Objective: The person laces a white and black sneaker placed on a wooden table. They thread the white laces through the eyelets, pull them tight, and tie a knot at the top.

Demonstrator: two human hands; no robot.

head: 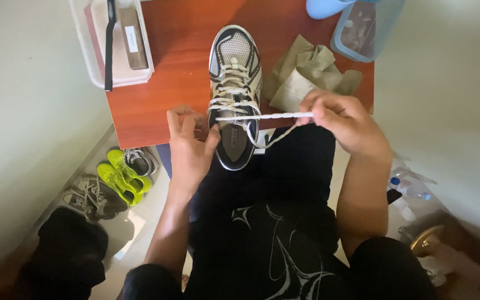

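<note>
The running shoe [234, 94], white, black and grey, lies on the reddish-brown wooden table [173, 83] with its heel toward the person. The right hand [345, 119] pinches the white shoelace [265, 116] between thumb and fingers, the lace running taut and level from the upper eyelets. The left hand [190, 147] rests against the collar of the shoe, fingers curled and thumb touching the rim; an olive cloth [306, 75] lies just beside the shoe.
</note>
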